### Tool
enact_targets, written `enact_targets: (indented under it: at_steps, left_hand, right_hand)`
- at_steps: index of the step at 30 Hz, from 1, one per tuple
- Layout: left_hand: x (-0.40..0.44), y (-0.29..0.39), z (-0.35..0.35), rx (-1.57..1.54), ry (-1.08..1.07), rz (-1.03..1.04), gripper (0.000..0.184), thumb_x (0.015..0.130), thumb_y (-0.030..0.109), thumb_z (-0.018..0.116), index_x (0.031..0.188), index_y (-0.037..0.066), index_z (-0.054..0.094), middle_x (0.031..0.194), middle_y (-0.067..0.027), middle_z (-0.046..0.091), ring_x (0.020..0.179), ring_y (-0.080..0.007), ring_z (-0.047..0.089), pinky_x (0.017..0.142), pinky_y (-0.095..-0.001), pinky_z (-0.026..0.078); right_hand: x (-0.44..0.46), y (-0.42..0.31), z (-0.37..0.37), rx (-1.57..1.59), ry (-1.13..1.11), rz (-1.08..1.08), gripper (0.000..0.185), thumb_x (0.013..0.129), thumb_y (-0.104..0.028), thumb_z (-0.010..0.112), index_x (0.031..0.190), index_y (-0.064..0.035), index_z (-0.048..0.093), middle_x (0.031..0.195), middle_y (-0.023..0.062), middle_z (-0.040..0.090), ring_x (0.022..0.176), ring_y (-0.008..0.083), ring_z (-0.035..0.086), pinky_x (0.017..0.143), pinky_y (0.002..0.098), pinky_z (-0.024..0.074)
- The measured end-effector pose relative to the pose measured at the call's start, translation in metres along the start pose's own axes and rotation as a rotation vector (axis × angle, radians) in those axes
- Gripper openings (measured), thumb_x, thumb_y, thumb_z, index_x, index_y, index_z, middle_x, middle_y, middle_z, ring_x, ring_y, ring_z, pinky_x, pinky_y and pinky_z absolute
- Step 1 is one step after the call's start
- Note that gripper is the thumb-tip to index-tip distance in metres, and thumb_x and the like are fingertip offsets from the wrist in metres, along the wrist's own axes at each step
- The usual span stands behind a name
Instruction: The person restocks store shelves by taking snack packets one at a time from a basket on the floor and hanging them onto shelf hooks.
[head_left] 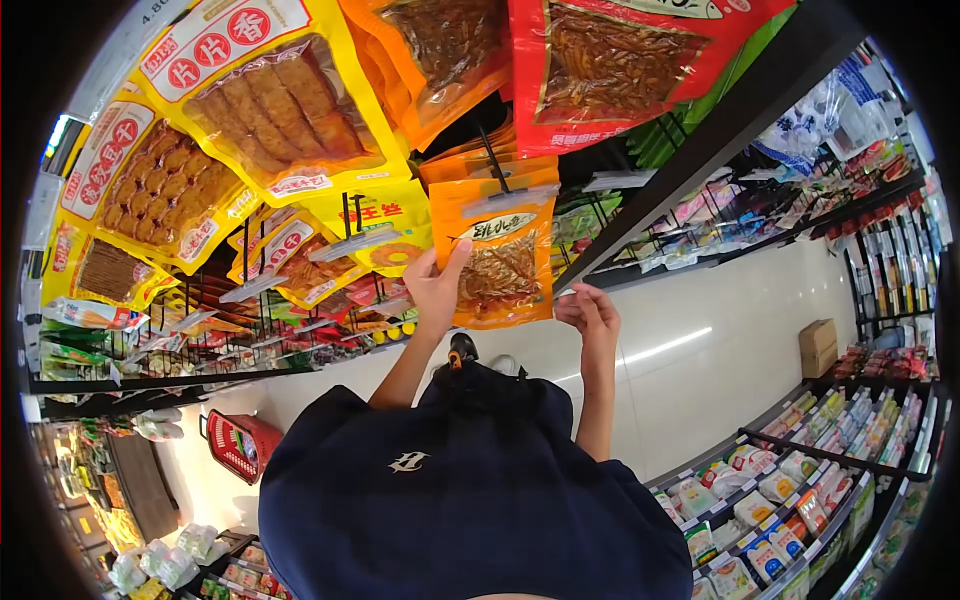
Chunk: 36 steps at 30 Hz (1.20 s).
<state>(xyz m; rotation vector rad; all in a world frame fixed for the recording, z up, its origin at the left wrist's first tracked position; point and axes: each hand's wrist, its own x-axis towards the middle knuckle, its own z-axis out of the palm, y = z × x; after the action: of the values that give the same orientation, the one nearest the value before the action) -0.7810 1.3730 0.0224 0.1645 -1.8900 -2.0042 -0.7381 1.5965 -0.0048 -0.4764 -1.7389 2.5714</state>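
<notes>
An orange snack packet (505,265) with a clear window hangs at a black rack hook in the middle of the view. My left hand (436,285) pinches its left edge, thumb on the front. At its lower right corner is my right hand (590,312), thumb and fingertips pressed together; whether they grip the packet's edge is too small to tell. Above hang a red packet (625,65) and another orange packet (440,60). Large yellow packets (285,105) fill the rack to the upper left.
A black shelf post (700,140) slants down beside my right hand. On the floor at the lower left stands a red basket (240,447). A cardboard box (818,348) is at the right, near shelves of packaged goods (765,510).
</notes>
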Motion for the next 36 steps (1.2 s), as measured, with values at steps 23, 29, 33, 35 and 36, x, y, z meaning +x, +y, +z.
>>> enact_targets:
  at_steps: [23,29,33,35,36]
  left_hand:
    - [-0.001,-0.01,0.002,0.037,0.027,0.026,0.018,0.089,0.014,0.069,0.094,-0.003,0.069,0.073,0.0082,0.056,0.062,0.0013,0.039,0.053,-0.0176,0.029]
    - [0.002,-0.011,0.005,0.038,0.069,0.055,0.016,0.089,0.014,0.07,0.089,-0.002,0.069,0.067,0.0099,0.051,0.058,0.0021,0.035,0.05,-0.0177,0.024]
    - [0.007,-0.018,0.006,0.038,0.079,0.05,0.019,0.089,0.017,0.07,0.083,-0.002,0.067,0.064,0.0092,0.047,0.058,0.0002,0.034,0.05,-0.0198,0.025]
    - [0.009,-0.022,0.003,0.153,0.097,0.085,0.023,0.089,0.018,0.07,0.081,-0.002,0.065,0.063,0.0085,0.047,0.059,-0.0011,0.035,0.05,-0.021,0.027]
    - [0.017,-0.024,0.003,0.261,0.113,0.12,0.026,0.089,0.02,0.07,0.079,-0.003,0.063,0.063,0.0078,0.047,0.059,-0.0024,0.037,0.05,-0.0223,0.029]
  right_hand:
    - [-0.019,0.003,-0.016,0.012,0.049,0.012,0.023,0.097,-0.018,0.055,0.108,0.001,0.062,0.089,0.0112,0.068,0.076,0.0182,0.067,0.072,0.0306,0.0554]
    - [-0.02,0.003,-0.02,0.015,0.066,0.01,0.023,0.097,-0.018,0.055,0.108,0.0007,0.062,0.088,0.0112,0.067,0.076,0.018,0.067,0.072,0.0303,0.0553]
    - [-0.021,0.007,-0.024,0.023,0.074,-0.008,0.022,0.096,-0.017,0.056,0.108,0.0004,0.062,0.088,0.0116,0.067,0.076,0.0179,0.067,0.072,0.0304,0.0551]
    - [-0.023,0.007,-0.023,-0.022,0.088,-0.01,0.026,0.094,-0.019,0.058,0.11,0.0011,0.062,0.086,0.0107,0.067,0.075,0.0177,0.066,0.075,0.0325,0.0545]
    - [-0.021,0.011,-0.024,-0.017,0.099,-0.002,0.027,0.093,-0.02,0.06,0.11,0.0004,0.063,0.085,0.0102,0.067,0.075,0.0174,0.065,0.074,0.0323,0.0544]
